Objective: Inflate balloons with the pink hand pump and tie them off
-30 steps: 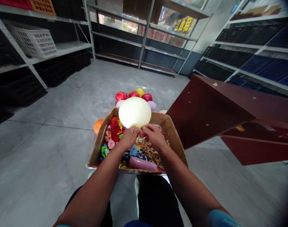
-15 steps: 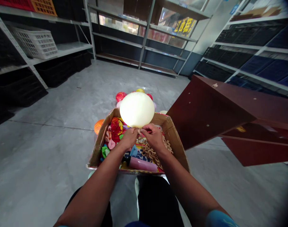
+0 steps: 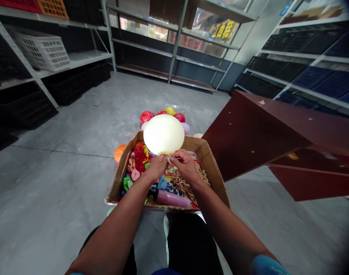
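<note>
Both hands are closed in a pinch. The left hand [image 3: 156,168] and right hand [image 3: 185,165] meet fingertip to fingertip on the neck of a pale yellow balloon [image 3: 163,133]. The balloon is blown up and held just above the far end of an open cardboard box [image 3: 120,172] on the floor.

Box contents: a heap of flat balloons [image 3: 138,152] on the left, a tan chain [image 3: 185,186] under the right wrist and a pink tube [image 3: 172,198] at the near edge.

Beyond the box, several blown-up balloons [image 3: 147,115] lie on the grey floor [image 3: 62,183] — red, yellow and pink. A dark red board [image 3: 257,130] leans close on the right. A white basket [image 3: 42,51] sits on a left shelf.
</note>
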Available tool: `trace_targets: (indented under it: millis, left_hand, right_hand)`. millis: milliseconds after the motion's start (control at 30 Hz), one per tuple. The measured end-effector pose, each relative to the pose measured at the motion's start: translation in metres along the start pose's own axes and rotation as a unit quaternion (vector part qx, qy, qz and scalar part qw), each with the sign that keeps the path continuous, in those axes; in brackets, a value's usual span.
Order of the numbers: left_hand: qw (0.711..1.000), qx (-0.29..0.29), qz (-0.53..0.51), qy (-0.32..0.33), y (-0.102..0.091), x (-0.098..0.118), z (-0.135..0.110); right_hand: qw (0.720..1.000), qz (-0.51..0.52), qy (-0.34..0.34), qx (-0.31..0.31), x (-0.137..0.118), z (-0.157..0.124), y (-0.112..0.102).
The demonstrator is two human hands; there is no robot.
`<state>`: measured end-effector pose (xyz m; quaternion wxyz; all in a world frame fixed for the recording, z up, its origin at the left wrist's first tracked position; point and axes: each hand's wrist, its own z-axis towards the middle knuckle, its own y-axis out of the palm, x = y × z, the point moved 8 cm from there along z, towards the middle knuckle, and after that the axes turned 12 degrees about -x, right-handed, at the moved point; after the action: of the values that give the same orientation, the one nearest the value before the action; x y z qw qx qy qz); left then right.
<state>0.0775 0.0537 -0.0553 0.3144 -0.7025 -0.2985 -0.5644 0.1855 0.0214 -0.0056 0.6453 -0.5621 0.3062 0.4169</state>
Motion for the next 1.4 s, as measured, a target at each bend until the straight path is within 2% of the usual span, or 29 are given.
trace_targets:
  millis: [100, 233, 400, 633, 800, 933, 1100, 1233, 1400]
  left_hand:
    - [0.995, -0.029, -0.099, -0.007, 0.008, 0.006, -0.004]
    - [0.972, -0.063, -0.225, -0.033, 0.017, 0.013, -0.012]
    - [0.951, -0.081, -0.29, -0.071, 0.018, 0.009, -0.015]
    - [0.945, -0.081, -0.309, -0.073, 0.016, 0.005, -0.013]
    - [0.949, -0.073, -0.296, -0.08, 0.017, 0.002, -0.013]
    - [0.957, -0.083, -0.266, -0.077, 0.02, 0.002, -0.012]
    - [0.964, -0.119, -0.219, -0.089, 0.031, 0.003, -0.015]
    - [0.955, -0.132, -0.243, -0.105, 0.038, 0.002, -0.018]
    - [0.93, -0.163, -0.309, -0.117, 0.05, -0.005, -0.017]
  right_hand:
    - [1.0, -0.006, -0.004, 0.001, -0.001, -0.001, -0.001]
    - [1.0, 0.005, -0.024, -0.005, -0.001, -0.002, 0.0]
    - [0.997, -0.045, -0.065, -0.024, -0.009, -0.004, 0.001]
    - [0.984, -0.148, -0.099, -0.016, -0.02, -0.013, 0.003]
    - [0.988, -0.147, -0.036, 0.025, -0.006, -0.012, 0.0]
    - [0.988, -0.138, -0.018, 0.075, -0.002, -0.008, -0.008]
    - [0.985, -0.138, 0.013, 0.107, 0.01, -0.002, -0.016]
    - [0.981, -0.146, 0.039, 0.124, 0.016, -0.001, -0.021]
    - [0.977, -0.138, 0.07, 0.148, 0.017, -0.001, -0.026]
